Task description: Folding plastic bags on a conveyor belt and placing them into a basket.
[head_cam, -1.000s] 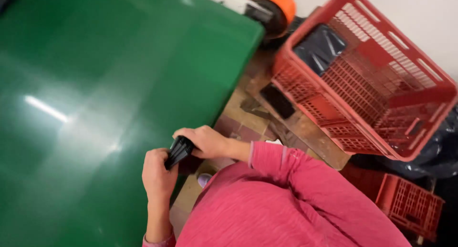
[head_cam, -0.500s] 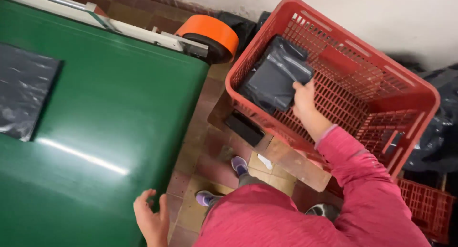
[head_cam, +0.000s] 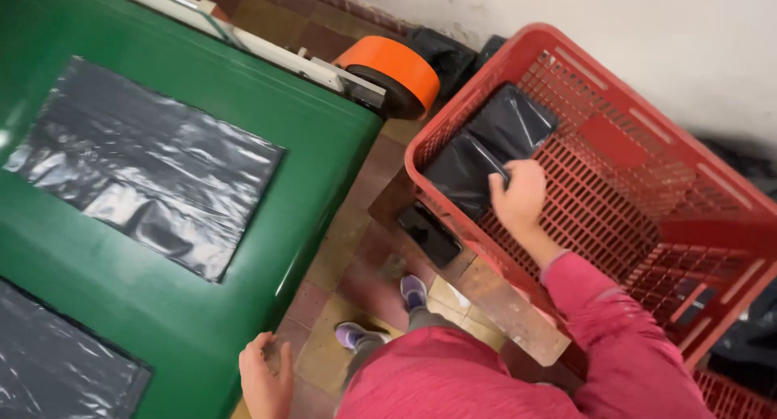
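Along the left side, a glossy green table [head_cam: 324, 168] carries a flat sheet of black plastic film [head_cam: 146, 164], with a second black sheet [head_cam: 57, 370] lying at the lower left corner. At the table's near edge, the left hand [head_cam: 265, 380] hangs with loosely curled fingers, holding nothing and just beside the green surface. Beyond the far end of the table sits a wide orange roll of tape [head_cam: 396, 73] on a white bar [head_cam: 275, 51]. Below, on the tiled floor [head_cam: 356, 249], two purple shoes [head_cam: 380, 314] show beside a dark flat phone-like slab [head_cam: 429, 233] resting on a wooden plank [head_cam: 494, 298]. To the right stands a large red slatted plastic crate [head_cam: 647, 184]. Inside it, against the left wall, lies a folded black plastic bag bundle [head_cam: 486, 144]. The right hand [head_cam: 518, 199], in a pink sleeve [head_cam: 615, 346], reaches into the crate, its fingers closed on the lower edge of that bundle.
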